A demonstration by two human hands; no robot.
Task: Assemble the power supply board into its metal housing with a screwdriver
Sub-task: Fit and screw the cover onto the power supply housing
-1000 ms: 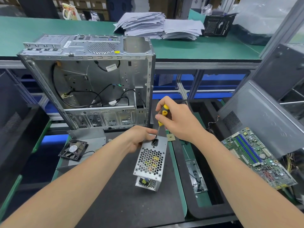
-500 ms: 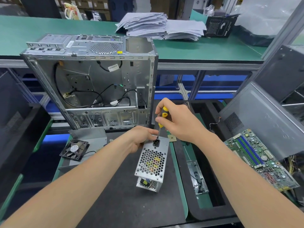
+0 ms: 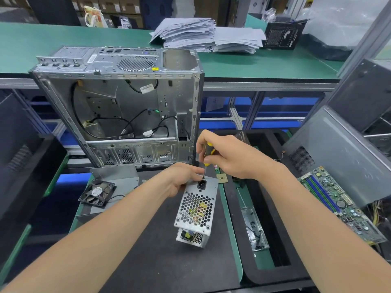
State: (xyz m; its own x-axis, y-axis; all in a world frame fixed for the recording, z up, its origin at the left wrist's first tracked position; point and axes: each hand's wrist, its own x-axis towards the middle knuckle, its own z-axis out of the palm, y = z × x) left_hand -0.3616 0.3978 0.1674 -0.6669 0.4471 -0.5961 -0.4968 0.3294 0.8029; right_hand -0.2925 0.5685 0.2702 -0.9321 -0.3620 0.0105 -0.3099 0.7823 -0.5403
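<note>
**Screwdriver tip holds by the socket, screw probably mid-drive**

Almost nothing moves between the earlier views and now. My right hand (image 3: pixel 232 159) stays curled round the yellow-and-black screwdriver (image 3: pixel 211 152). Its tip is planted on the metal housing (image 3: pixel 196 220), just at 12 o'clock of the black power socket (image 3: pixel 201 184). Only the fingers on the handle sit slightly differently, which I read as turning.

My left hand (image 3: pixel 179 180) keeps gripping the housing's far-left corner to steady it. The housing stands tilted on the black surface (image 3: pixel 148 261), at 6 o'clock from the open computer case (image 3: pixel 127 106). The power supply board (image 3: pixel 186 235) shows inside through its open lower end. I judge the board seated and a fixing screw going in. The screw itself I cannot see.
</note>
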